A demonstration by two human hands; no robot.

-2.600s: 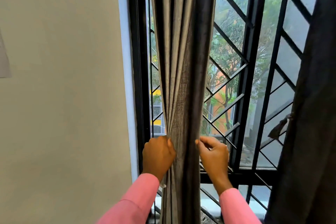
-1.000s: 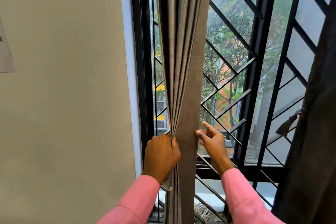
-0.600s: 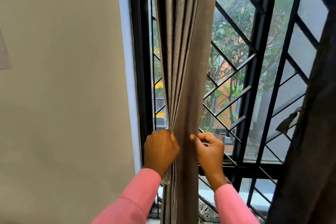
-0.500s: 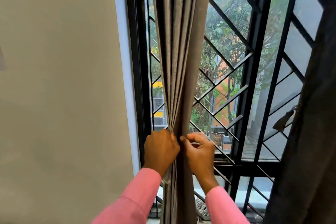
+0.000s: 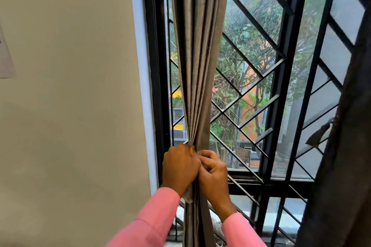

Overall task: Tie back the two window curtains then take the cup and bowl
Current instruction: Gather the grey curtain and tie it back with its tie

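Observation:
A grey-brown left curtain (image 5: pixel 197 70) hangs gathered into a narrow bunch in front of the window. My left hand (image 5: pixel 179 166) grips the bunch from its left side at about sill height. My right hand (image 5: pixel 213 172) is closed against the bunch from the right, fingers curled and touching the left hand. Whether a tie-back strip is in the fingers is hidden. A second, dark curtain (image 5: pixel 345 146) hangs at the right edge, with a dark tie (image 5: pixel 319 133) dangling off its left side. No cup or bowl is in view.
A black window frame (image 5: pixel 156 78) and a black diagonal grille (image 5: pixel 281 78) stand right behind the curtain. A plain beige wall (image 5: pixel 70 106) fills the left half. A pale paper corner (image 5: pixel 5 62) sticks to the wall at far left.
My right hand has moved left from an open, pointing pose beside the curtain and closed onto the bunch next to my left hand. The bunch is squeezed narrower.

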